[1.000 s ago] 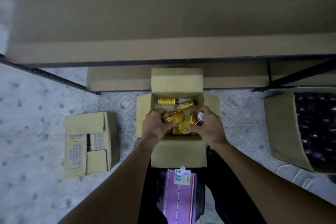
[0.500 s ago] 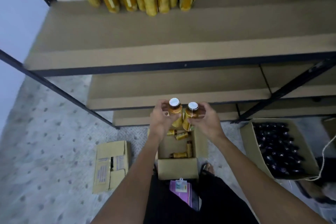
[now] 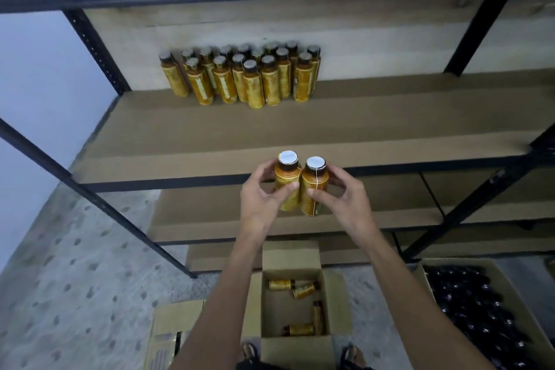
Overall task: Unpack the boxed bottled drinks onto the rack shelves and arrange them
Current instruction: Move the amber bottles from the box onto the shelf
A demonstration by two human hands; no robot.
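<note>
I see the rack shelf point(image 3: 300, 135) bearing a cluster of gold-labelled bottles point(image 3: 246, 81) at its back. Below it, the open carton point(image 3: 295, 351) holds four lying bottles point(image 3: 282, 284). My left hand point(image 3: 261, 200) grips the left bottle point(image 3: 286, 179) and my right hand point(image 3: 345, 200) the right bottle point(image 3: 313, 185). Both are upright, white-capped and touching, at the shelf's front edge.

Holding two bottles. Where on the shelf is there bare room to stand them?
The shelf is bare right of the standing bottles, as far as the right post, and along the whole strip between them and the front edge. A narrow gap lies between them and the left post. Crowded: the bottles' own patch against the back wall.
</note>
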